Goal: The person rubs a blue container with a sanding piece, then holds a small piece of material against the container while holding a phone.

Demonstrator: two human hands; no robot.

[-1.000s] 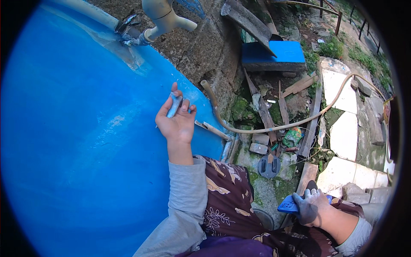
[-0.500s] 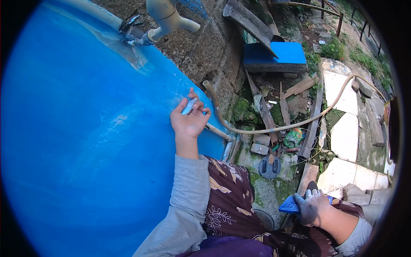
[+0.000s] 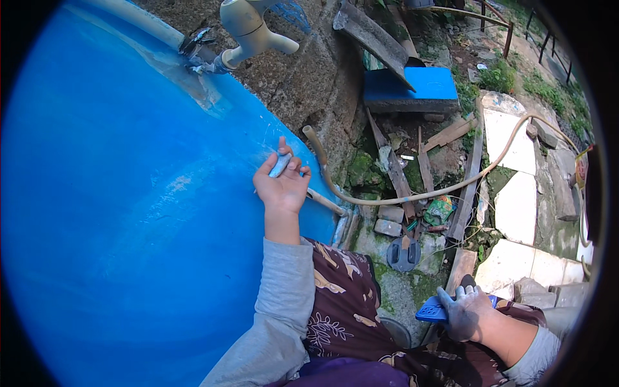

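Note:
My left hand [image 3: 284, 187] is turned palm up over a large blue painted surface [image 3: 129, 258]. Its fingers curl around a small, pale-blue oblong piece [image 3: 280, 166], whose kind I cannot make out. At the lower right, my right hand [image 3: 469, 313], dusted grey, rests over my lap. It grips a flat blue slab with dark round spots [image 3: 431, 310], much of it covered by the fingers. Patterned dark cloth [image 3: 342, 284] lies over my legs between the two arms.
A beige tap [image 3: 251, 32] juts out above the blue surface's far edge. A hose [image 3: 412, 197] curves across the ground to the right, past planks [image 3: 393, 168], bricks [image 3: 388, 227] and a grey round lid [image 3: 403, 254]. A blue-topped slab [image 3: 419, 87] stands farther back.
My left hand has shifted slightly left and down, with the pale-blue piece still in its fingers. My right hand keeps its hold on the blue slab; the view has moved a little.

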